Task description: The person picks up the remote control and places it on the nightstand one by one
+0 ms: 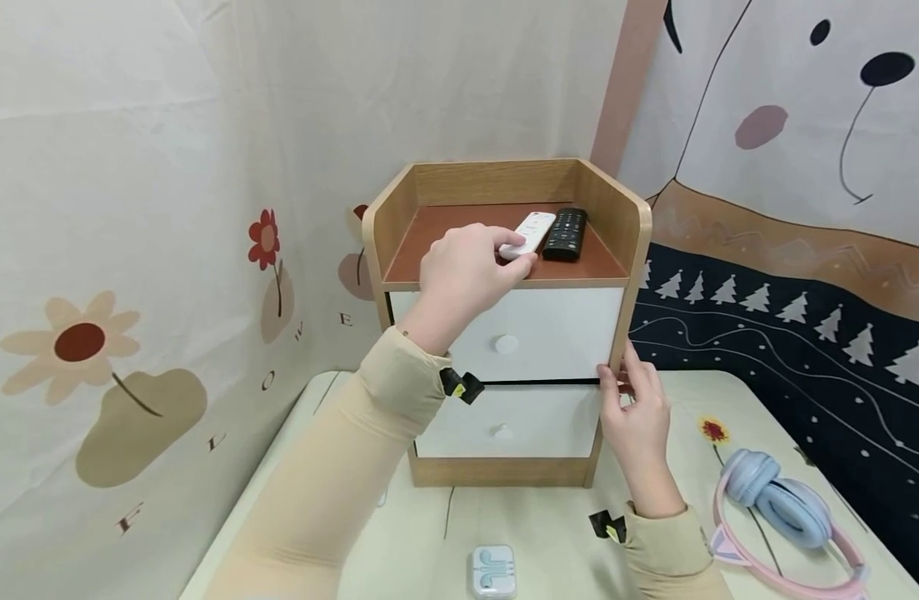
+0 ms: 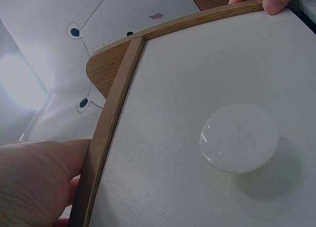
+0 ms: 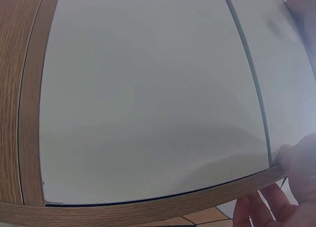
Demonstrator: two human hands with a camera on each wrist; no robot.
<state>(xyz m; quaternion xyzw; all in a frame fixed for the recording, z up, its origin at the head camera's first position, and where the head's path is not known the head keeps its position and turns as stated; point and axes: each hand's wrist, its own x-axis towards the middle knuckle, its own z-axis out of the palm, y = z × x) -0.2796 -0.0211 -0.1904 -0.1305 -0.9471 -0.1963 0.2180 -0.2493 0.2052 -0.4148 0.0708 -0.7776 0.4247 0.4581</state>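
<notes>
A small wooden cabinet (image 1: 501, 471) with two white drawers stands on the table. On its brown top lie a white remote control (image 1: 536, 227) and, right beside it, a black remote control (image 1: 566, 233). My left hand (image 1: 470, 268) pinches the near end of the white remote between thumb and fingers; the left wrist view shows the hand beyond the top edge, the remote hidden there. With the thumb at the front and the fingers round the side panel, my right hand (image 1: 639, 408) grips the cabinet's right edge, level with the gap between the upper drawer (image 1: 556, 333) and lower drawer (image 1: 549, 421).
Pink and blue headphones (image 1: 796, 512) lie on the table at the right. Near the front edge is a clear case with earphones (image 1: 493, 572). Printed curtains hang behind and at the left. Raised wooden walls (image 1: 496, 182) border the cabinet top on three sides.
</notes>
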